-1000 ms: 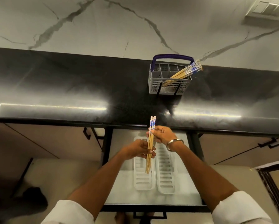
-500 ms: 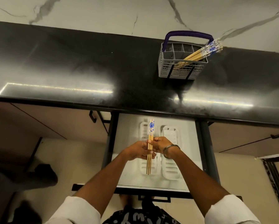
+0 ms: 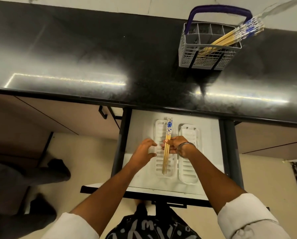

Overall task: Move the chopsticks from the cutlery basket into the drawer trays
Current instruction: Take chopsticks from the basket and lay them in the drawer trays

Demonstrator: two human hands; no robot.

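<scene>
A bundle of wooden chopsticks (image 3: 166, 157) with blue-and-white patterned tops lies lengthwise over the left white tray (image 3: 159, 168) in the open drawer (image 3: 139, 128). My right hand (image 3: 174, 145) grips the bundle around its middle. Just left of the chopsticks, my left hand (image 3: 145, 151) is off them, with its fingers spread. A second white tray (image 3: 190, 171) sits right of the first. On the black counter at the back right stands the grey cutlery basket (image 3: 208, 57) with a purple handle, and several more chopsticks (image 3: 237, 36) lean out of it to the right.
The black countertop (image 3: 92, 62) overhangs the drawer's back. Closed cabinet fronts (image 3: 40, 118) flank the drawer on both sides. Dark shoes (image 3: 58, 168) lie on the floor at the left. The drawer's black front rail (image 3: 161, 199) is close to my body.
Both hands carried the bundle down from counter height into the drawer. My left hand has let go of the chopsticks and opened; the right hand still holds them over the left tray.
</scene>
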